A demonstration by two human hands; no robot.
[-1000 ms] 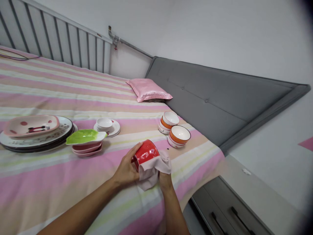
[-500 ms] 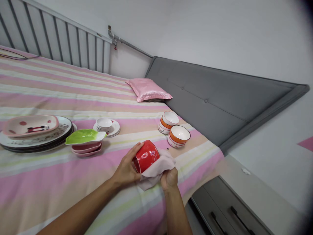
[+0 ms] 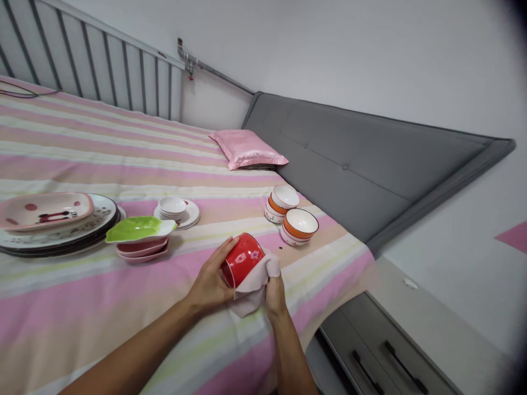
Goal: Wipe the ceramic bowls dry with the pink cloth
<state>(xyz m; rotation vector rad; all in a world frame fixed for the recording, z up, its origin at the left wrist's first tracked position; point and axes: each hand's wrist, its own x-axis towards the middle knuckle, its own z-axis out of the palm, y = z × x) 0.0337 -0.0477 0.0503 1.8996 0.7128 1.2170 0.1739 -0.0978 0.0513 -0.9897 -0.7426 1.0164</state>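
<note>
My left hand (image 3: 212, 280) grips a red bowl (image 3: 242, 259) tipped on its side, its base pointing away from me. My right hand (image 3: 275, 295) is closed on a beige cloth (image 3: 255, 282) pressed against the bowl's lower side. Both hands hover just above the striped bedsheet (image 3: 82, 307). Two stacks of orange-rimmed bowls (image 3: 300, 226) stand beyond the hands, near the grey headboard (image 3: 362, 164).
To the left lie a green leaf-shaped dish (image 3: 138, 229) on pink dishes, a stack of large plates (image 3: 61, 233) topped by a pink tray, and small white saucers (image 3: 177, 211). A pink pillow (image 3: 247, 148) lies far back. A grey drawer unit (image 3: 391, 356) stands at the right.
The right hand slid the cloth along the red bowl's side and back, while the bowl turned slightly in the left hand. The view shifted a little.
</note>
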